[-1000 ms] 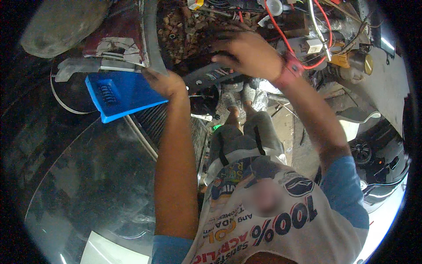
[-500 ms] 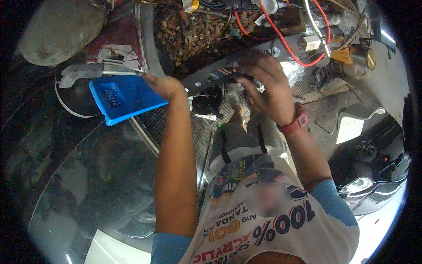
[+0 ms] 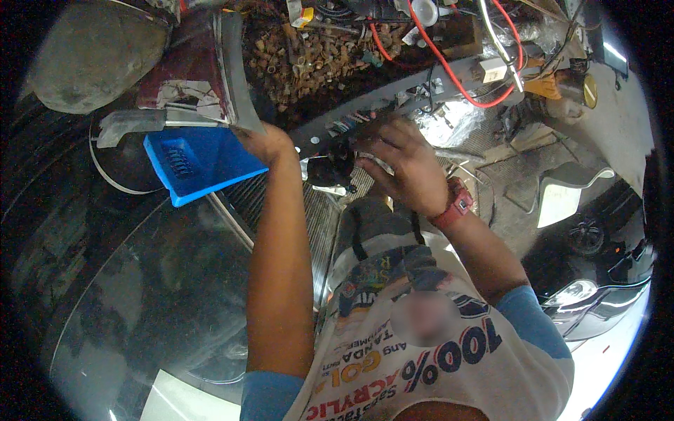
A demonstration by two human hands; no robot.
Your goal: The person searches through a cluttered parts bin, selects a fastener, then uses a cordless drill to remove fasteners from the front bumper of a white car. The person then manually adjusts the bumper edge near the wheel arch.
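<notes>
My left hand (image 3: 270, 145) is at the lower end of a grey curved strip (image 3: 239, 77), beside the right end of a blue plastic tray (image 3: 210, 161). Its fingers are mostly hidden by the strip, so what they hold, if anything, does not show. My right hand (image 3: 407, 165), with a red watch (image 3: 460, 202) on the wrist, is over the near edge of a long dark grey bar (image 3: 393, 102). Its thumb and fingers are bent and apart; nothing shows between them. Dark black parts (image 3: 333, 168) lie just left of its fingertips.
Beyond the bar lies a heap of small rusty hardware (image 3: 302, 59). A red cable (image 3: 456, 77) loops at upper right. A saw-like handle (image 3: 126, 126) juts above the tray. A glass pane (image 3: 154, 295) is at lower left; a black car (image 3: 597, 259) stands at right.
My right hand has moved left and slightly down, its fingers coming closer to the black parts. My left hand stays by the strip and the tray; the tray appears slightly lower in view.
</notes>
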